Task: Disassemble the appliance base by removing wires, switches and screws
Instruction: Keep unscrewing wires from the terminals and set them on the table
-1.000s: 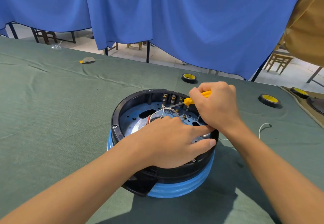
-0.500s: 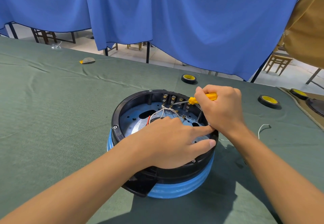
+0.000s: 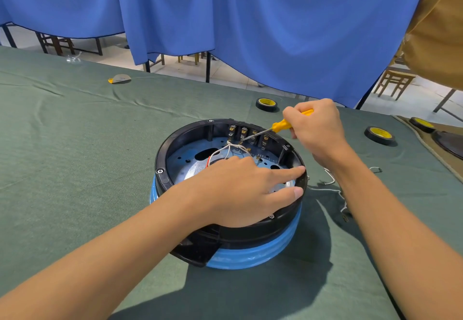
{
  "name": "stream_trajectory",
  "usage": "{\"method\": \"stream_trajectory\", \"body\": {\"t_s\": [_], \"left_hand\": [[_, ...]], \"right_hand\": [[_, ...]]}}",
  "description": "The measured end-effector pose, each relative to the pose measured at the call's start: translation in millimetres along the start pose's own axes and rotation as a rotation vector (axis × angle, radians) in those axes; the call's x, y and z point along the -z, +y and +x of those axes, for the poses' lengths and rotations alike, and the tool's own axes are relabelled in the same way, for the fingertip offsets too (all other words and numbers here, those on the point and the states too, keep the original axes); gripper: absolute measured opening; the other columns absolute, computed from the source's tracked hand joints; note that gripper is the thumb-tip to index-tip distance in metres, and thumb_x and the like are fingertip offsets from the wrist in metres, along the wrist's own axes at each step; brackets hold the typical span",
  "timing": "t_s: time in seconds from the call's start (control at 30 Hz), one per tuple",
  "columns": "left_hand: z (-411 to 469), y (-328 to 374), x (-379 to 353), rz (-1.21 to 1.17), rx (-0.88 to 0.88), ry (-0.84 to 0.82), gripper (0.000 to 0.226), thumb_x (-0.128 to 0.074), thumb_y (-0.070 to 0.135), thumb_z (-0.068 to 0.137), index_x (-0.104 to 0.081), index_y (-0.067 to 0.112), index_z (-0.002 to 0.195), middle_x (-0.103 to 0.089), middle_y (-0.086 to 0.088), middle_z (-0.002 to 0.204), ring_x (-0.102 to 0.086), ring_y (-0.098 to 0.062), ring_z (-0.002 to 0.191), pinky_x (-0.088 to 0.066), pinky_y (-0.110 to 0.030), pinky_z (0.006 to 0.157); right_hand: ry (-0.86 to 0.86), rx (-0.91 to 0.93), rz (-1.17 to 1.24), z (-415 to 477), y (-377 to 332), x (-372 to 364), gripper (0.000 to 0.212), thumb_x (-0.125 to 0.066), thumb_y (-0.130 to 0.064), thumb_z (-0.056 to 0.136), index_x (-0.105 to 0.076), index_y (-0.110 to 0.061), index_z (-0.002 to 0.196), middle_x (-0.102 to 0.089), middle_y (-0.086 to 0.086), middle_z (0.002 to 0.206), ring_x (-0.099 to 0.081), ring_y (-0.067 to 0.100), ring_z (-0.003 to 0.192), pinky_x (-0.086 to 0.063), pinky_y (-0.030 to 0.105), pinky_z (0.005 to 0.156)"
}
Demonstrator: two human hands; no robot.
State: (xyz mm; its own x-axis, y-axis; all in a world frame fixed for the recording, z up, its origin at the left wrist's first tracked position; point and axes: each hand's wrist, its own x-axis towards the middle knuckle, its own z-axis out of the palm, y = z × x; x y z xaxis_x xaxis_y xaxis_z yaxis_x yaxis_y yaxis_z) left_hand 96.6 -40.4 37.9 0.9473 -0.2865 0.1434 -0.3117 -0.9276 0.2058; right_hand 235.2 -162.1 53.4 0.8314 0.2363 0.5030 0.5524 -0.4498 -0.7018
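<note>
base (image 3: 250,242): mid-frame on worktop (image 3: 75,169) | left hand (image 3: 240,189) rests on rim, fingers (image 3: 288,172) straight; right hand (image 3: 317,131) grips screwdriver (image 3: 281,126), tip at far-wall switches (image 3: 244,131) | progress: early, seemingly; one wire (image 3: 329,182) loose right of base; inner wires (image 3: 220,150), switches, rim screw (image 3: 159,171) remain
</note>
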Motion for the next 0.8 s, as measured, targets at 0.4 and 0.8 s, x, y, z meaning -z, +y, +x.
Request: {"method": "stream_trajectory", "body": {"t_s": [0.4,0.8], "left_hand": [[0.4,1.0,1.1,0.015,0.012,-0.012,0.052,-0.017,0.063,0.096,-0.019,0.054,0.147,-0.041,0.0,0.057,-0.038,-0.025,0.065,-0.028,-0.038,0.066],[0.5,-1.7,-0.4,-0.023,-0.043,-0.028,0.052,-0.015,0.064,0.095,-0.025,0.053,0.145,-0.066,0.002,0.077,-0.059,-0.028,0.088,-0.046,-0.044,0.086]], "right_hand": [[0.019,0.243,-0.172,-10.5,-10.6,1.2,0.037,-0.054,-0.027,0.081,-0.054,-0.01,0.048,-0.035,-0.002,0.041,-0.031,0.017,0.046,-0.028,0.013,0.054],[-0.038,0.42,-0.215,-30.9,-13.2,4.2,0.039,-0.054,-0.027,0.088,-0.066,-0.007,0.056,-0.039,-0.01,0.043,-0.042,0.01,0.043,-0.028,0.007,0.051]]}}
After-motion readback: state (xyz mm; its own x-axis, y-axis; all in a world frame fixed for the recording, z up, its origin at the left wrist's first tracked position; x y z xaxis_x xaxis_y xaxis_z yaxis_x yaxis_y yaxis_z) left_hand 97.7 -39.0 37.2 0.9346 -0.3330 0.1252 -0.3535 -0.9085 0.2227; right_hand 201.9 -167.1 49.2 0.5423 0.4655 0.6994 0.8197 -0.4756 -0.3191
